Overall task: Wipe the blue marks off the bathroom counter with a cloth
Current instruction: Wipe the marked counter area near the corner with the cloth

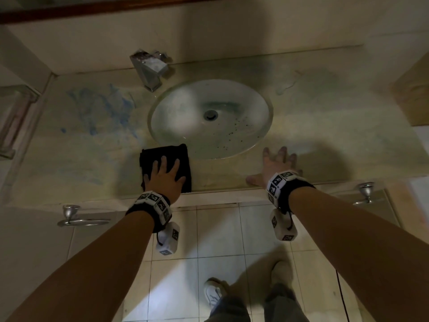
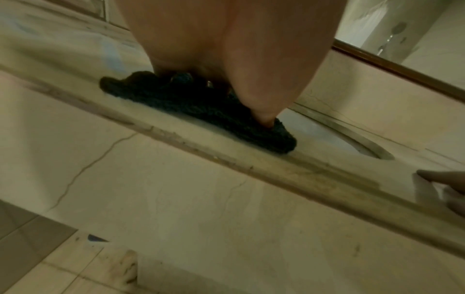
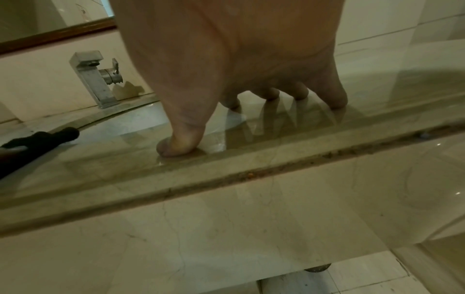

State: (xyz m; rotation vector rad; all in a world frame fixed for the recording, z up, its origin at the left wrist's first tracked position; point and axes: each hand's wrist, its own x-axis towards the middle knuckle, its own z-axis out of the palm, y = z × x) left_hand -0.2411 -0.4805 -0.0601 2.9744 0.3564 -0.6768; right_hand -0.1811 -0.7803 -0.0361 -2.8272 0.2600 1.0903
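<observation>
Your left hand (image 1: 166, 176) lies flat, fingers spread and straight, pressing the cloth (image 1: 162, 156) onto the counter (image 1: 325, 135); nothing is curled round it. Your right hand (image 1: 276, 167) is apart from it, also spread flat, thumb and fingertips planted on bare stone near the front edge, holding nothing. Both wrists carry bands with black-and-white square code tags; no readable words or brand names show anywhere.

Going left to right: a rail (image 1: 14, 119) hangs on the wall at 9 o'clock of the marks. The marks (image 1: 102, 108), blue smears and scribbles, cover the counter at 9 o'clock of the basin (image 1: 269, 112), with fainter smudges trailing toward the front edge. The cloth, dark and folded into a rough square, sits at 4 o'clock of the marks and at 7 o'clock of the basin, its far corner just overlapping the basin's rim, its near edge at the counter's lip. The tap (image 1: 149, 70) stands at 11 o'clock of the basin. The basin is a round bowl sunk in the counter, holding only dark specks scattered at 4 o'clock of its drain (image 1: 210, 114). Your right hand rests at 5 o'clock of the basin. Below the counter, a towel ring (image 1: 74, 217) hangs at left and a hook (image 1: 365, 191) at right.
</observation>
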